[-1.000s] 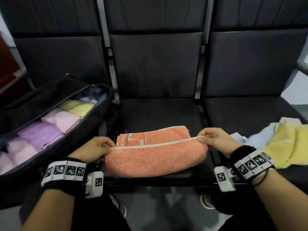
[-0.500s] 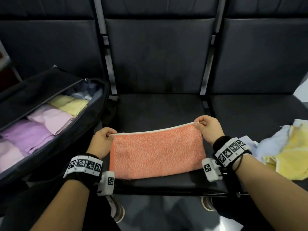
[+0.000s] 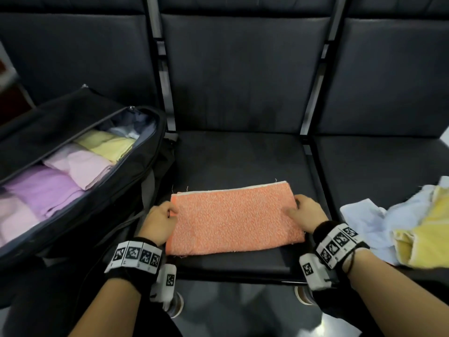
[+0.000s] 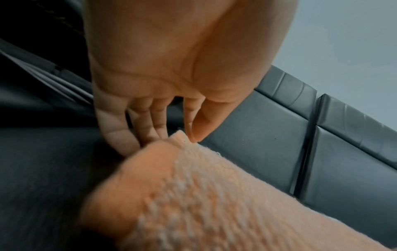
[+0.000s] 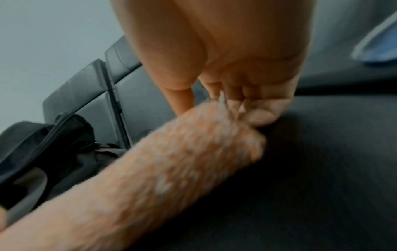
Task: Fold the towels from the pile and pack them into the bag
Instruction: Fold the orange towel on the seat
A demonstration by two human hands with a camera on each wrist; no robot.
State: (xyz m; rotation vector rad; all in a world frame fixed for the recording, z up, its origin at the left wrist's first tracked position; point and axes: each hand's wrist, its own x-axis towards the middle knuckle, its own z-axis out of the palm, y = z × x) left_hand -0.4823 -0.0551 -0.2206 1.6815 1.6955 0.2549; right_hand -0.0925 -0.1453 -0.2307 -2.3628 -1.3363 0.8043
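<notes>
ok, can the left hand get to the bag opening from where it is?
Probably yes. The left hand pinches the orange towel right beside the bag, whose opening faces up, unzipped, with nothing between them.

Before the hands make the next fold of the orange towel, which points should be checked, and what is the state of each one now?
1. The orange towel lies flat on the middle seat: ok.
2. Its far edges are lined up, white hem on top: ok.
3. The left hand pinches the towel's left end, as the left wrist view shows: ok.
4. The right hand grips the right end: ok, though the right wrist view is blurred.
5. The bag is open, with folded towels inside; free room for one more: cannot tell.
6. The pile on the right seat lies apart from the towel: ok.
</notes>
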